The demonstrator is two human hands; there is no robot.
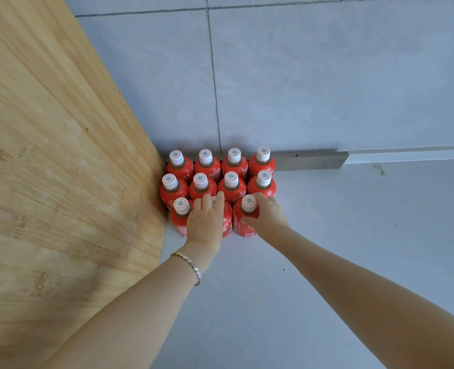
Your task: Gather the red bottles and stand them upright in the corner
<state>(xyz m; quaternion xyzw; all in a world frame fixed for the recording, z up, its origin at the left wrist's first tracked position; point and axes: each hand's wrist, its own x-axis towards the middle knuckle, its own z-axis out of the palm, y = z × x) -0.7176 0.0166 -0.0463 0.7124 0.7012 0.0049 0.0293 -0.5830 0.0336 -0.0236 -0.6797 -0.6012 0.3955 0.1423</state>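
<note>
Our left hand (205,222) lies over the middle bottle (227,219) of the front row, fingers draped on its cap, while our right hand (269,217) wraps the front right bottle (244,222) at centre frame. The red bottles (207,169) stand upright in three touching rows, tucked where the wooden panel (60,169) meets the grey tiled wall (327,75).
</note>
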